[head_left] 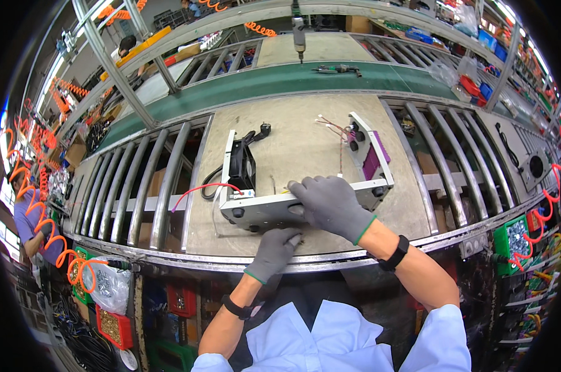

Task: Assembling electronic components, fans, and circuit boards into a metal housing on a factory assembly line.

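Observation:
A U-shaped metal chassis (271, 209) stands tilted up on the work board, its underside with dark round feet facing me. My right hand (331, 208), in a grey glove, grips the chassis's upper edge, thumb on the near face. Below that face, by the board's front edge, my gloved left hand (273, 253) is closed, fingertips pressed together; what it pinches, if anything, is too small to make out. A black fan (243, 164) sits at the chassis's left wall, with a red wire (206, 187) sticking out. Purple parts (373, 158) and thin loose wires (339, 130) are at its right wall.
Metal rollers (147, 180) flank the board (293, 111) on both sides. A power screwdriver (299, 37) hangs beyond it, and another tool (337, 70) lies on the green belt (262, 79). Bins of small hardware (113, 325) stand at lower left, another bin (514, 242) at right.

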Tool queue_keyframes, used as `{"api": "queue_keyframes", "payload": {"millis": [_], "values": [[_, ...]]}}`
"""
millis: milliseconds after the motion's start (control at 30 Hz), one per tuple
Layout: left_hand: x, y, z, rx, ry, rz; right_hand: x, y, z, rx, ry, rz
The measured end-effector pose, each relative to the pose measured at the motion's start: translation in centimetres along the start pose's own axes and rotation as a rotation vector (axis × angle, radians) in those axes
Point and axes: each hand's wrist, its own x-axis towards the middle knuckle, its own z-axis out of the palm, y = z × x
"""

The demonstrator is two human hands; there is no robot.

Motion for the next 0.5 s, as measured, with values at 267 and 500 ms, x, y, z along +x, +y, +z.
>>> {"api": "queue_keyframes", "payload": {"millis": [267, 500], "values": [[-1.5, 0.4, -1.5, -0.116, 0.021, -0.196, -11.0, 1.2, -5.5, 0.081, 0.222, 0.077], [-2.0, -0.2, -0.4, -0.055, 0.189, -0.034, -31.8, 13.2, -13.3, -0.538, -0.448, 1.003]]}}
